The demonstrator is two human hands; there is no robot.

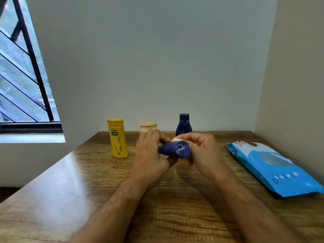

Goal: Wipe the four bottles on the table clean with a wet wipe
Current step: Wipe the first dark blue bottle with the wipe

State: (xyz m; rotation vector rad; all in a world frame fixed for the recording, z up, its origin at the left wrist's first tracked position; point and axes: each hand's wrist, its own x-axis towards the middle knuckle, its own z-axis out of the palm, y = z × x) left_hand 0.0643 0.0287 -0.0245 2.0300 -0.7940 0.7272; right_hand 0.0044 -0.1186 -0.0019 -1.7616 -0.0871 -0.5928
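Both hands hold a dark blue bottle (175,149) above the desk (70,190): left hand (150,151) in a grasping grip round its far end, right hand (201,151) pinching a white wet wipe (176,139) against it. Long axis lies roughly level, its round base with white lettering facing the camera.

Behind stand a yellow bottle (117,138), a cream-capped bottle (148,126) and another blue bottle (183,125).

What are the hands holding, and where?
The left hand grips the blue bottle by its neck end; the right hand pinches a wet wipe against its base.
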